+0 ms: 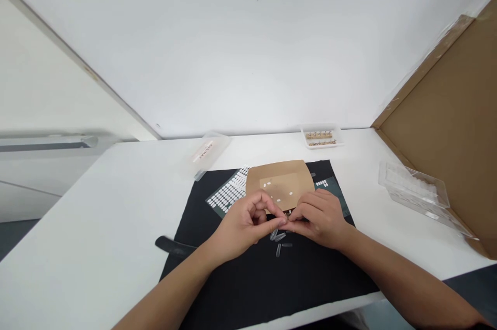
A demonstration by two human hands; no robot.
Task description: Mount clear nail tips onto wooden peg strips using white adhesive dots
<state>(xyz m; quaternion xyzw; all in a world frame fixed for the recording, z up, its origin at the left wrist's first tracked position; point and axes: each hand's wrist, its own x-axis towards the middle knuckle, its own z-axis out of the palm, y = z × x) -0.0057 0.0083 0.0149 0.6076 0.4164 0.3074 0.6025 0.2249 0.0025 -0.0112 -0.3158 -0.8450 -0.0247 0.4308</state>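
My left hand (252,219) and my right hand (320,216) meet above a black cloth (248,283), thumbs and fingertips pinched close together. A small thing shows between the fingertips, too covered to name. Just below them several clear nail tips (278,237) lie loose on the cloth. Behind the fingers is a brown card (279,172) dotted with a few small white ovals. A sheet of white oval stickers (227,190) sticks out to the card's left, and a dark green sheet (336,193) with similar ovals shows at its right.
A black curved nail file (174,246) lies by my left forearm. At the back are a frosted lidded case (209,151) and a white tray (321,137) holding gold-brown racks. A clear plastic box (413,185) stands at right near a cardboard panel (446,128).
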